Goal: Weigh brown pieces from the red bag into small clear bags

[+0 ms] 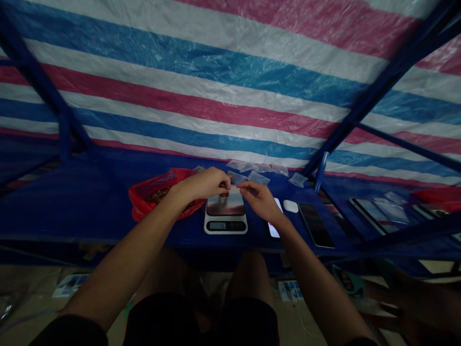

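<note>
A white digital scale (226, 217) sat just below the center of the frame, near the front edge of a blue table (72, 192), its display (218, 226) lit but too small for us to read with certainty. At the far left, we saw a dark blue post (59, 117) slanting before a red, white and blue striped sheet (216, 108). Left of center, a red plastic bag (137, 194) gaped around loose brown pieces (156, 195), the left forearm (151, 233) crossing over it. The left hand (209, 182) hung over the scale's shiny plate (236, 206), fingers curled by a small brown object (224, 193); whether they gripped it, we could not make out. At the plate's right edge, the right hand (261, 199) had thumb and forefinger close together; we could not see if anything was pinched between them. Clear plastic bags (259, 178) lay behind the hands. Farther right, we found a lit phone (273, 232) partly hidden by the right wrist (281, 220), a white rounded case (290, 206) and a dark-screened phone (317, 226). At the frame's right edge, beyond a second slanting post (355, 114), red plastic (439, 198) showed.
</note>
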Tool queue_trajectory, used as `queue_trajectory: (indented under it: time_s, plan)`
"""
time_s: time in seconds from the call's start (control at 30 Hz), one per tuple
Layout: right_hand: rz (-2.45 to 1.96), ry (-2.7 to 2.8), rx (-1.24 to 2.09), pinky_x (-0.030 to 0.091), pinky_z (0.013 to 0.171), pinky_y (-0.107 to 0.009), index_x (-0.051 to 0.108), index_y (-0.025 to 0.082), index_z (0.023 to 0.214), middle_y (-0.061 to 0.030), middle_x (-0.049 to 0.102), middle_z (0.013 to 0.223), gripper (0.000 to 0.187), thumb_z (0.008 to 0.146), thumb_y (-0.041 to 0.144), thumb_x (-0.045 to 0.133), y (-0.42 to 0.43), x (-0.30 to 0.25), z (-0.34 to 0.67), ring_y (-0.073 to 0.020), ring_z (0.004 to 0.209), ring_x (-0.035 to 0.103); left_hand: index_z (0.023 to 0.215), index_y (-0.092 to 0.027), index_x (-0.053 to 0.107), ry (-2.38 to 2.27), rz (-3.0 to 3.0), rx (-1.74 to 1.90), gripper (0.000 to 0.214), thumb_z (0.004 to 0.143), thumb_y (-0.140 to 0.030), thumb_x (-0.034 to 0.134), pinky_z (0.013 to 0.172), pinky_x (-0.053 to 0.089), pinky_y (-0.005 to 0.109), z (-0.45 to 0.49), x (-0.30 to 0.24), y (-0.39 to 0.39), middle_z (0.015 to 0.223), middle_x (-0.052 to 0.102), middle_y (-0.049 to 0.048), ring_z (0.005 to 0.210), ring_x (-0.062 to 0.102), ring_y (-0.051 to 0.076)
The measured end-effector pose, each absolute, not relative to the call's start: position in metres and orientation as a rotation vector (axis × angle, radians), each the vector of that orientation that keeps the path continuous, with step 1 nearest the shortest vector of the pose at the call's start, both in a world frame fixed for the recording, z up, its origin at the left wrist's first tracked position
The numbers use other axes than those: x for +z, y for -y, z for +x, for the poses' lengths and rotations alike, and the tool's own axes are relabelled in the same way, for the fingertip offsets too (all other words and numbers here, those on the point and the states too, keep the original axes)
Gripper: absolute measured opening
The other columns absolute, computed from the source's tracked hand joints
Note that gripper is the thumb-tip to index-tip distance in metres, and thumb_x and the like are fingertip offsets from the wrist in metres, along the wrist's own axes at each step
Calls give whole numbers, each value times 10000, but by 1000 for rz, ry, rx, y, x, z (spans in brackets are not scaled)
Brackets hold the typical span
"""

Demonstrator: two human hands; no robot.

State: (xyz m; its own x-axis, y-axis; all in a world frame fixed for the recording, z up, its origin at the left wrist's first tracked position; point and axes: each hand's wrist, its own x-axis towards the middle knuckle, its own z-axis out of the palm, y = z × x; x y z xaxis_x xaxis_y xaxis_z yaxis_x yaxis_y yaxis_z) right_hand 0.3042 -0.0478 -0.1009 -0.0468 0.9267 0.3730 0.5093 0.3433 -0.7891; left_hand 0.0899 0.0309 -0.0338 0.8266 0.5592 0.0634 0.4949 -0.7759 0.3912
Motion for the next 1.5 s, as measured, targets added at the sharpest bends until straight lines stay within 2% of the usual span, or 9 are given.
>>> queue_trajectory:
  time_s: [0.27, 0.47, 0.63, 0.93, 1.17, 1.33, 1.5]
  plan:
    - [-1272, 1727, 597, 500, 721, -304, 788, 175, 1097, -58, 789, 973, 267, 927, 309, 633, 41, -108, 296, -167, 767, 657, 1071, -178, 818, -775, 2596, 275, 220, 870, -119, 753, 776, 484, 240, 88, -37, -29, 997, 835, 47, 906, 762, 181]
    - [-1285, 1739, 613, 501, 686, -290, 785, 161, 1080, -51, 782, 911, 259, 915, 298, 639, 40, -115, 291, -156, 715, 647, 1020, -188, 829, -794, 2625, 324, 179, 844, -166, 806, 741, 456, 261, 87, -40, -29, 957, 825, 48, 872, 742, 197]
    - [-1260, 1745, 610, 508, 692, -287, 783, 181, 976, -60, 801, 948, 178, 909, 305, 674, 42, -114, 290, -165, 741, 675, 1019, -174, 833, -762, 2638, 377, 190, 831, -152, 820, 772, 462, 271, 87, -42, -30, 986, 817, 67, 892, 732, 206]
    - [-1276, 1741, 603, 503, 699, -293, 790, 197, 887, -55, 803, 909, 168, 920, 304, 665, 45, -110, 284, -181, 755, 683, 963, -173, 833, -669, 2599, 411, 159, 821, -114, 792, 799, 488, 246, 86, -50, -35, 1002, 809, 57, 907, 730, 192]
    - [-1275, 1722, 606, 512, 713, -297, 796, 188, 925, -62, 813, 948, 173, 905, 318, 684, 44, -109, 284, -181, 761, 684, 1071, -176, 824, -595, 2619, 446, 257, 873, -89, 682, 839, 514, 257, 80, -51, -34, 1089, 800, 71, 945, 732, 184]
    - [-1260, 1725, 616, 520, 737, -296, 794, 191, 908, -58, 817, 944, 165, 912, 311, 681, 43, -110, 282, -180, 777, 697, 1119, -195, 821, -579, 2663, 474, 328, 927, -88, 577, 938, 516, 284, 77, -49, -31, 1136, 806, 75, 1040, 734, 196]
    - [-1284, 1735, 606, 524, 759, -306, 801, 200, 917, -58, 823, 968, 164, 918, 314, 683, 45, -109, 282, -188, 795, 707, 1118, -197, 817, -632, 2620, 488, 302, 935, -99, 598, 906, 516, 277, 77, -50, -29, 1096, 819, 70, 1000, 742, 192]
